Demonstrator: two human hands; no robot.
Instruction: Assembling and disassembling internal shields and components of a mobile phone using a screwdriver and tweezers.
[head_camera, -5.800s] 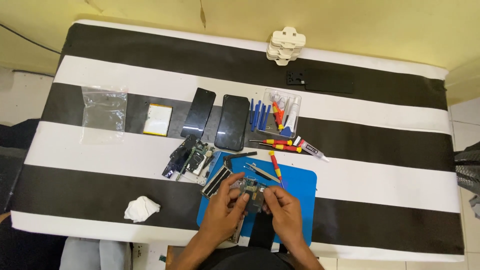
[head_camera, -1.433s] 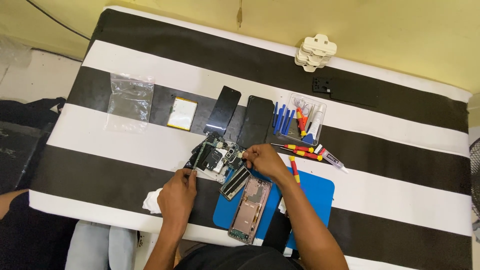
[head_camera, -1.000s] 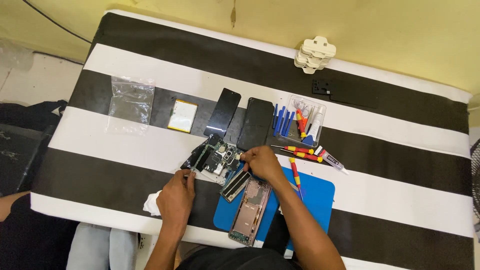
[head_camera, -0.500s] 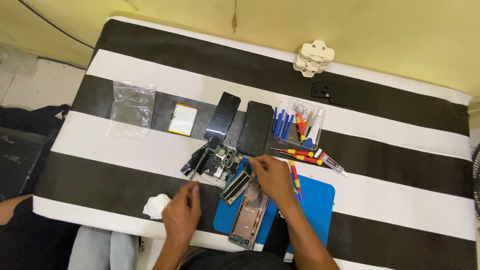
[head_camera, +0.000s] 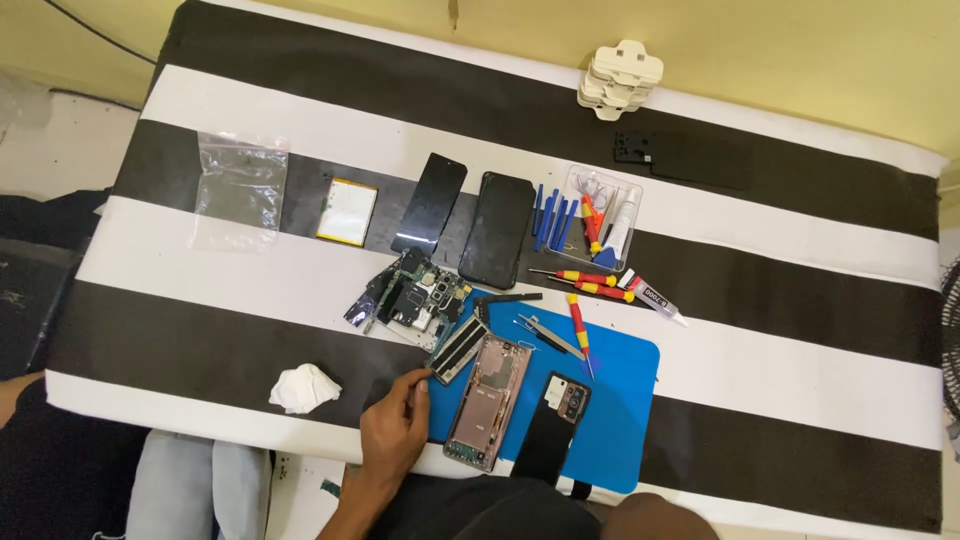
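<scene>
Left hand (head_camera: 395, 432) fingertips beside striped part (head_camera: 458, 348), touching edge.

A black-and-white striped table cover (head_camera: 250, 300) carries a blue mat (head_camera: 625, 420) and red-and-yellow screwdrivers (head_camera: 585, 280).

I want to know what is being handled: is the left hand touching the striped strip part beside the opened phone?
Touching: the head view shows the left hand fingertips meeting the lower end of the striped strip part.
</scene>
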